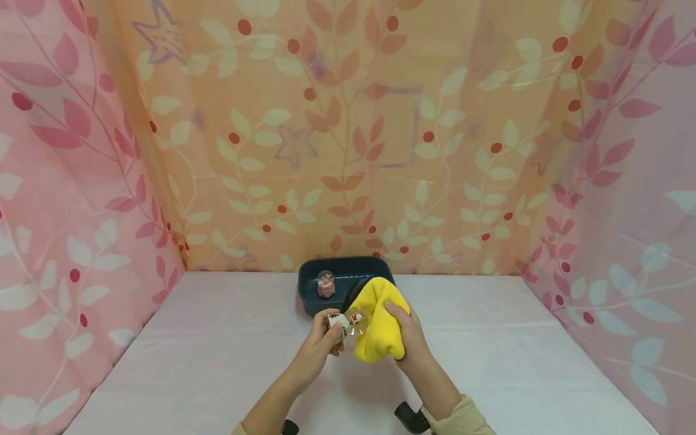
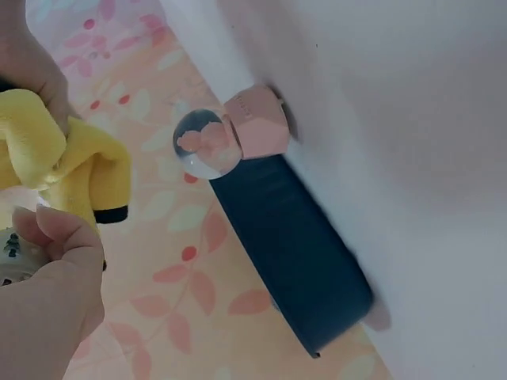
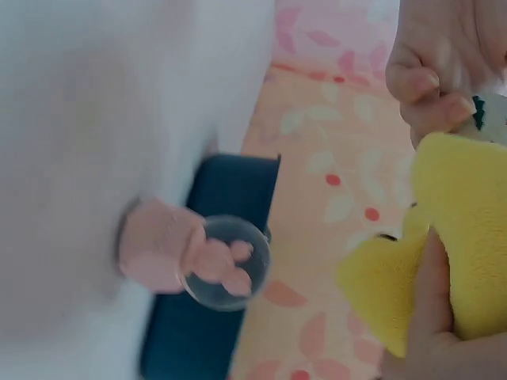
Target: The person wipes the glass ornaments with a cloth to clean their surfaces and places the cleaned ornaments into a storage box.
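My left hand (image 1: 324, 335) grips the white base of a snow globe (image 1: 356, 320), printed with dark green trees; a small red-and-white figure shows inside its clear dome. A yellow cloth (image 1: 380, 320) with a dark edge is bunched in my right hand (image 1: 411, 335), thumb on top, and touches or overlaps the dome. In both wrist views, a pink snow globe (image 2: 257, 123) with a faceted base stands upright on the table before the dark blue bin (image 3: 190, 332). The hands mostly hide it from the head view. Inside the bin sits another pink globe (image 1: 326, 285).
The bin stands at the back of the white-covered table (image 1: 217, 338), close to the orange leaf-patterned curtain (image 1: 348, 151). Pink curtains (image 1: 76, 241) line both sides. Black wrist mounts (image 1: 411, 418) show near the sleeves.
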